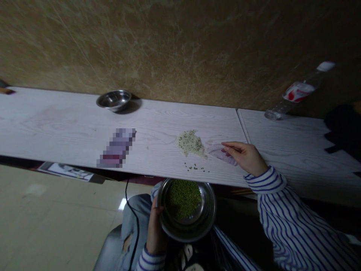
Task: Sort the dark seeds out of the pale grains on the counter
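My left hand (157, 225) grips the left side of a metal bowl (209, 216) held over my lap, just below the table's front edge. Green beans that look like mung beans (184, 197) cover its bottom. On the table lies a pile of white grains like rice mixed with green beans (191, 143), with several loose beans (195, 167) scattered in front of it. My right hand (244, 155) is over the table to the right of the pile, thumb and fingertips closed together. Whatever is between them is too small to make out. A purplish patch (218, 152) lies under these fingers.
A second metal bowl (115, 101) stands near the wall at the back left. Left of the pile lies a blurred-out flat purple object (117, 147). At the back right a plastic bottle (299, 91) stands beside a dark bundle (344, 126). A black cable (137, 222) hangs from the table's front.
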`<state>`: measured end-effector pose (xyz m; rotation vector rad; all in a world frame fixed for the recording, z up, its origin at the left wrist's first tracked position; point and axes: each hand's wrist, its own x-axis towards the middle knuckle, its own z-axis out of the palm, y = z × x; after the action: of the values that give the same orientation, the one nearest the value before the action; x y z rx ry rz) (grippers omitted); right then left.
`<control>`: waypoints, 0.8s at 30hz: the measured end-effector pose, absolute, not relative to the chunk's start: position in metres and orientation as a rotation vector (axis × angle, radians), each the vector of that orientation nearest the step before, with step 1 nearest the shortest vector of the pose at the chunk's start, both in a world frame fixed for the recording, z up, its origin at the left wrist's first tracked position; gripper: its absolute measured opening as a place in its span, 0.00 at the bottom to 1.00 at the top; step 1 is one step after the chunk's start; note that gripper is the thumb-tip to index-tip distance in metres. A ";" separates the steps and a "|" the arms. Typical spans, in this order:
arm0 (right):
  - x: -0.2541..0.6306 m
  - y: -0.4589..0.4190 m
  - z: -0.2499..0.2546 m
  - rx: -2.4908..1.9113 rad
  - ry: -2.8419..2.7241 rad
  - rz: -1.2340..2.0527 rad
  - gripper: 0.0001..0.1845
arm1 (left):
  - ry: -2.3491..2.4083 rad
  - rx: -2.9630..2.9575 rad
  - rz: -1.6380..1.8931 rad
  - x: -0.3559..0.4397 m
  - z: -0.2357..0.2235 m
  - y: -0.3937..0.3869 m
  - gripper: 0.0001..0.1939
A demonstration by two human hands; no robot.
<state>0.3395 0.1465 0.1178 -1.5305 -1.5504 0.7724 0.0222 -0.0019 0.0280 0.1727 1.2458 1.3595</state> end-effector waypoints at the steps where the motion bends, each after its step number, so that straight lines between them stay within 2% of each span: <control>1: 0.343 0.146 0.118 -1.534 -1.542 0.772 0.19 | 1.244 0.170 1.348 0.023 0.030 -0.001 0.24; 10: 0.340 0.144 0.109 -1.617 -1.514 0.851 0.13 | 1.240 0.185 1.339 0.022 0.030 -0.001 0.24; 15: 0.340 0.141 0.111 -1.519 -1.531 0.935 0.16 | 1.196 0.222 1.306 0.018 0.031 0.000 0.26; 19: 0.344 0.138 0.115 -1.498 -1.545 0.919 0.20 | 1.202 0.217 1.323 0.020 0.034 0.000 0.24; 24: 0.342 0.136 0.114 -1.496 -1.541 0.908 0.20 | 1.244 0.160 1.327 0.026 0.038 0.002 0.25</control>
<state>0.3420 0.1364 0.1144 -1.4958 -1.5413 0.9077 0.0255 0.0024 0.0379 0.1601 1.2436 1.3267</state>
